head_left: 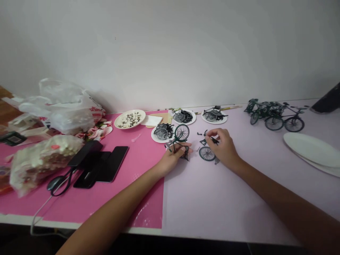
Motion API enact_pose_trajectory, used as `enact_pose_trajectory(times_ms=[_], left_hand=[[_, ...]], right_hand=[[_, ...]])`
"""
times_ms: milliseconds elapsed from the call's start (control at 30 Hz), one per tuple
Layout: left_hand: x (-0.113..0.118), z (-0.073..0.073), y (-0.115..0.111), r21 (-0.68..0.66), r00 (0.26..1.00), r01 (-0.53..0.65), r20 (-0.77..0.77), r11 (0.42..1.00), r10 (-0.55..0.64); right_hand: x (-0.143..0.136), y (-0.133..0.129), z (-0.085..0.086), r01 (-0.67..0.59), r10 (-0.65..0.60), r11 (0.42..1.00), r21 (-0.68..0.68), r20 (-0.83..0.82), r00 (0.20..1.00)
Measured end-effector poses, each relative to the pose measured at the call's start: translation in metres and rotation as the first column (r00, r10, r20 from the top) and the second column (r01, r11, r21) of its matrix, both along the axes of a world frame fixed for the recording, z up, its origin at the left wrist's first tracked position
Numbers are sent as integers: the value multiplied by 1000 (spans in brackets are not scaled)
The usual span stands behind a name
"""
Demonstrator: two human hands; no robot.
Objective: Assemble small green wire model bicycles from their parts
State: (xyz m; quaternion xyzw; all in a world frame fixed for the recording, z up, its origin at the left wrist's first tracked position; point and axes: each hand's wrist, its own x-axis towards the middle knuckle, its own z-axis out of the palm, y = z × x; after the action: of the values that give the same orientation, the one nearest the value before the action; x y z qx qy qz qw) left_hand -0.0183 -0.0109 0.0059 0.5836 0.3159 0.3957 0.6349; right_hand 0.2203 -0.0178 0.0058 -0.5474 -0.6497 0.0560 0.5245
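Note:
My left hand (174,156) is closed around a partly built model bicycle (182,133), a dark frame with one spoked wheel standing up above the fingers. To its right, my right hand (222,143) hovers low over small loose bike parts, thumb and forefinger pinched together; what sits between the fingertips is too small to make out. Beneath that hand lies a loose spoked wheel (207,153), partly covered by the fingers. Small dark parts (203,141) lie just left of the fingertips.
Small plates of dark wheels (162,132) and parts stand behind the hands, beside a bowl of small pieces (130,119). Several assembled model bicycles (274,122) stand back right, near stacked white plates (310,148). Phones (113,164), a cable and plastic bags (63,109) occupy the left.

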Motion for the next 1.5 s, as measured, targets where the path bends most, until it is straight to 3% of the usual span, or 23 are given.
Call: enact_pose_trajectory(times_ms=[133,400,633,833,933,1000,1067,1167,1233,1300,1400,1500], left_hand=[[-1,-4,4,-41,999,13,34,999,-12],[-2,-4,7,-175,986,42,167,984,-12],[-8,4,13,-265,969,107,243,958,-41],[-10,6,17,-315,960,128,279,940,-38],[-10,6,16,-313,956,147,289,938,-54],[-10,6,16,-313,954,149,296,938,-53],[-9,5,16,-312,953,144,301,939,-46],[-9,5,16,-310,955,141,293,940,-47],[-9,5,15,-302,957,140,286,943,-51],[-8,5,15,-290,957,140,286,947,-54],[-8,5,14,-278,956,140,287,950,-57],[-8,5,14,-277,957,136,284,951,-54]], right_hand=[[0,2,-7,-1,-1,1000,28,81,997],[-1,0,-7,86,-86,993,86,-13,996],[5,5,-2,73,-82,996,-52,-202,976],[18,15,0,-118,31,975,-191,-406,913],[22,15,3,-181,84,970,-162,-475,876],[25,14,5,-161,74,977,-141,-484,872],[30,13,7,-105,31,983,-154,-419,908],[40,17,5,-13,-7,984,-178,-109,994],[48,21,1,20,5,988,-152,160,987],[54,26,-7,43,8,986,-161,306,952],[60,31,-18,56,26,980,-193,398,917],[62,35,-22,54,17,983,-174,386,922]])
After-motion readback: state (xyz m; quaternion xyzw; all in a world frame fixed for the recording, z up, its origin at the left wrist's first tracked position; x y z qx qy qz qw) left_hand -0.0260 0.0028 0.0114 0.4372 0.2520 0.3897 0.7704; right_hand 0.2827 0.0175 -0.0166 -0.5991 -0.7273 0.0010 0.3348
